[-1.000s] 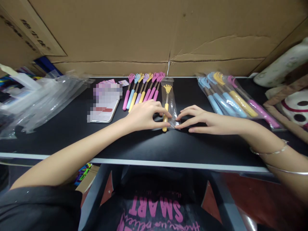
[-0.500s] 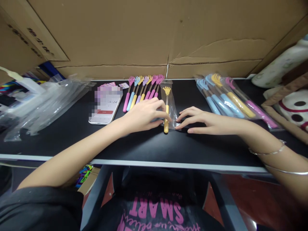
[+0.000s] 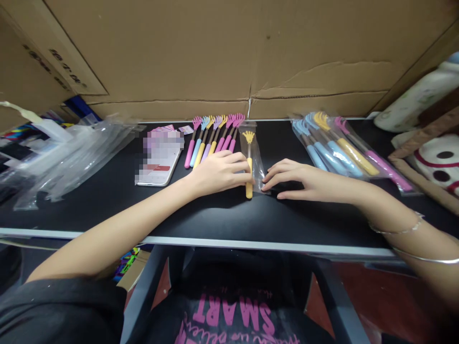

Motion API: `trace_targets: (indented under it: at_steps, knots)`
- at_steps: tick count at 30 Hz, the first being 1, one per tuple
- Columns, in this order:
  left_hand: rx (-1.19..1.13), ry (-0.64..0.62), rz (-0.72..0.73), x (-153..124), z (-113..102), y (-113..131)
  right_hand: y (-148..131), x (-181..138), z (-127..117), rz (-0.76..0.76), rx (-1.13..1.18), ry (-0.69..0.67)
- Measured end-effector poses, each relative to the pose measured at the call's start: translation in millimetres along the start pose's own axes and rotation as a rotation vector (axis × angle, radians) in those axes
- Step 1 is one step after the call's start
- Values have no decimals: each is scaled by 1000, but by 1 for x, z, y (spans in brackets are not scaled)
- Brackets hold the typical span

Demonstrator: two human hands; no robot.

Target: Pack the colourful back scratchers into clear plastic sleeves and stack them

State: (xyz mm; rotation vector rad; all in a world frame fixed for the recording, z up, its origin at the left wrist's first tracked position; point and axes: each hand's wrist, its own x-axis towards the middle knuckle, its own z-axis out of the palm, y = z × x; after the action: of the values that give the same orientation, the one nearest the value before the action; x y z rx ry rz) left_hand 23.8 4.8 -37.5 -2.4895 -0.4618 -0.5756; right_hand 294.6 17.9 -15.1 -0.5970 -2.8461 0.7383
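**Left fingers close in on the yellow scratcher**

Since a second ago the left hand (image 3: 218, 173) has flattened. The arch it made over the handle is gone, and its fingers (image 3: 239, 168) now lie low and close together. The right hand (image 3: 304, 182) has kept its place, barely shifting.

Thumb and forefinger of the left hand pinch the yellow handle of a back scratcher (image 3: 248, 165). It lies on the black worktop (image 3: 215, 215) with its claw end pointing away from the fingers and its butt end sticking out below them. Most of its length sits inside a narrow clear bag (image 3: 256, 155), which runs up from between the two sets of fingertips.

On the other side of the bag, the right hand's fingers (image 3: 276, 172) are spread and released, gripping nothing. Their tips press down on the bag's near edge, just beside the handle. Two thin bracelets (image 3: 398, 231) circle that wrist.

Just beyond the left knuckles lies a row of loose scratchers (image 3: 213, 139) in pink, blue, purple and yellow, fanned side by side. Further out past the left hand's little finger is a phone (image 3: 159, 160), and beyond that a heap of empty bags (image 3: 68, 153). Out past the right hand's knuckles lies a pile of packed scratchers (image 3: 340, 148). A cardboard wall (image 3: 215, 57) stands behind everything.
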Motion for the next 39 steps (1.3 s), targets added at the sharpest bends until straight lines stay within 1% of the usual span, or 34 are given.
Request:
trace_targets:
  at_steps: [5, 9, 11, 15, 18, 23, 27, 31, 39]
  knots:
    - [24, 109, -17, 0, 6, 4, -3, 3, 5, -1, -33, 85]
    - [9, 119, -53, 0, 7, 6, -4, 5, 11, 15, -49, 128]
    - [-9, 97, -63, 0, 7, 6, -4, 6, 13, 23, -61, 146]
    - [-47, 17, -35, -2, 5, 1, -4, 6, 14, 36, -89, 125]
    - [-36, -18, -11, -2, 2, -3, -5, 6, 13, 45, -102, 108]
    - [19, 2, -6, 1, 0, 0, -7, 6, 13, 59, -96, 104]
    - [30, -14, -5, 2, 3, 4, -9, 5, 14, 61, -76, 111]
    - [42, 11, 13, 2, 3, 6, -9, 5, 15, 61, -67, 111]
    - [85, 119, 22, 3, 5, 9, -11, 6, 18, 83, -93, 138]
